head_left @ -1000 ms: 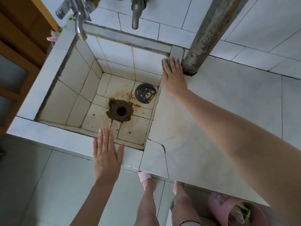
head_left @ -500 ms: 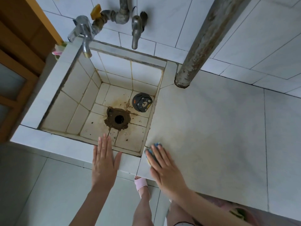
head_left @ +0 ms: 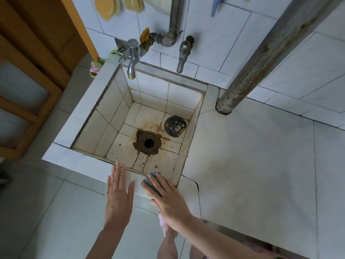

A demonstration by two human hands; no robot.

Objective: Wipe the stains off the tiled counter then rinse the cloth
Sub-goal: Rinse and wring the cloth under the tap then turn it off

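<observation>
One cloth (head_left: pixel 149 181); stopper (head_left: pixel 175 128), perhaps bear-printed

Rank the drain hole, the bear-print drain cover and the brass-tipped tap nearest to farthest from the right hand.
1. Drain hole, sink floor centre, beyond right hand.
2. Bear-print drain cover, far right corner.
3. Brass-tipped tap, above far left rim.

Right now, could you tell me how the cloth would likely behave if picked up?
The cloth looks bunched under the flat right hand, so it is probably soft and floppy. That hand nearly covers it, so it is likely light. It may slide easily on the glossy sink rim.
</observation>
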